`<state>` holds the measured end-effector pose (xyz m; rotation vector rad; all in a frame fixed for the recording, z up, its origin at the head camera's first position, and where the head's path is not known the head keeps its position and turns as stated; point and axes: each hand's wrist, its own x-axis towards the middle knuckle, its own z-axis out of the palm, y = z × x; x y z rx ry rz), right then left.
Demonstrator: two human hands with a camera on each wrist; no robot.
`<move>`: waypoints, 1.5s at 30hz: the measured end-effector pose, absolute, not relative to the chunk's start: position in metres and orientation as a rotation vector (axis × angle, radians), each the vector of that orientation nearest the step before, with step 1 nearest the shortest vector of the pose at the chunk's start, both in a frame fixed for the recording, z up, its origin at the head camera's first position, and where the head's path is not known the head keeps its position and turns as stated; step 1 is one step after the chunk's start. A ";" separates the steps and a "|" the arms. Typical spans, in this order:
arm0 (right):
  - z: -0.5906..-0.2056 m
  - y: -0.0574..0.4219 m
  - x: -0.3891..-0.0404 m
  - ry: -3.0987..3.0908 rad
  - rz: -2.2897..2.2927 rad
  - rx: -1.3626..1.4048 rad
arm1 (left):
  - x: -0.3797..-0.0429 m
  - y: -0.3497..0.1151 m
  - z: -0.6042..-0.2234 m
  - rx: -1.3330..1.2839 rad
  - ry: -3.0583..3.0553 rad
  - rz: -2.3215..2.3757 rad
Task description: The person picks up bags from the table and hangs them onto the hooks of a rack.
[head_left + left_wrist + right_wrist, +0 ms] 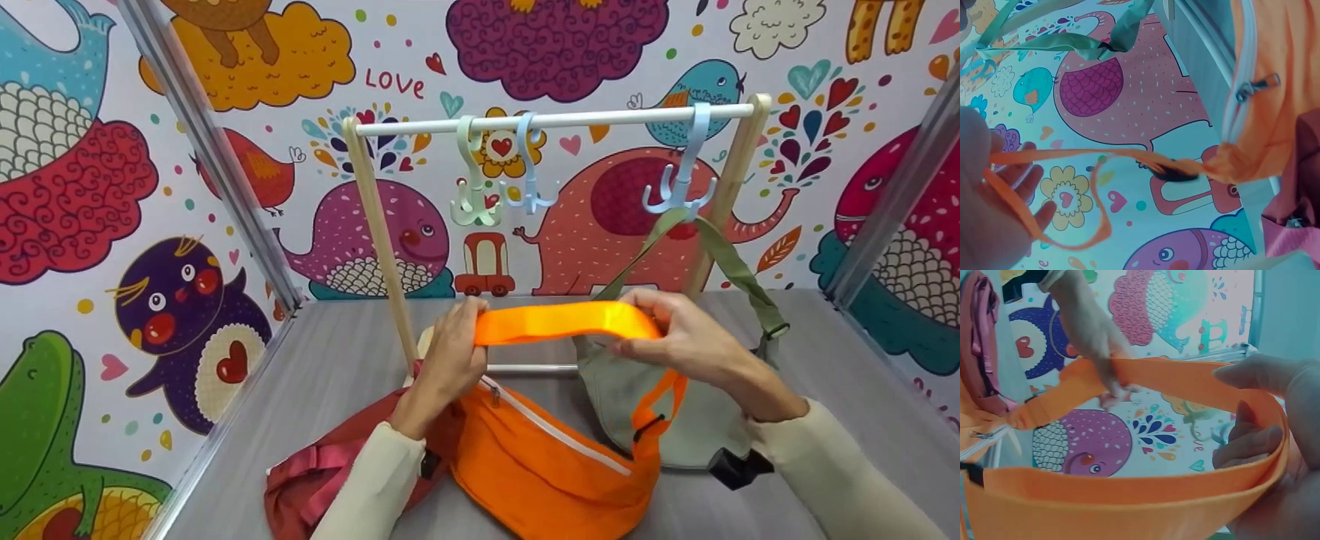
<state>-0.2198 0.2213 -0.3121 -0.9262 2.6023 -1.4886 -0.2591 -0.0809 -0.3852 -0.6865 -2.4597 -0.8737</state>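
The left hand [450, 349] and the right hand [690, 341] both grip the orange strap [555, 322], which is spread between them. Below is the orange bag [547, 465], between the red bag [337, 465] and the green bag [682, 427]. If one grip becomes loose, the weight could pull the strap down; its hanging loop might also catch on the green bag.
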 end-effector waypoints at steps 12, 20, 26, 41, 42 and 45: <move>-0.295 0.234 -0.216 2.518 -1.726 -0.828 | -0.261 -0.084 -0.382 -0.605 -2.401 -0.905; -0.290 0.245 -0.222 2.572 -1.828 -0.768 | -0.259 -0.089 -0.379 -0.531 -2.316 -0.972; -0.292 0.247 -0.228 2.625 -1.841 -0.668 | -0.257 -0.094 -0.375 -0.602 -2.295 -1.210; -0.295 0.238 -0.234 2.740 -1.861 -0.646 | -0.253 -0.096 -0.381 -0.695 -2.432 -1.393; -0.295 0.237 -0.234 2.770 -1.852 -0.643 | -0.253 -0.096 -0.381 -0.666 -2.443 -1.358; -0.296 0.234 -0.235 2.874 -1.814 -0.641 | -0.252 -0.094 -0.379 -0.603 -2.466 -1.255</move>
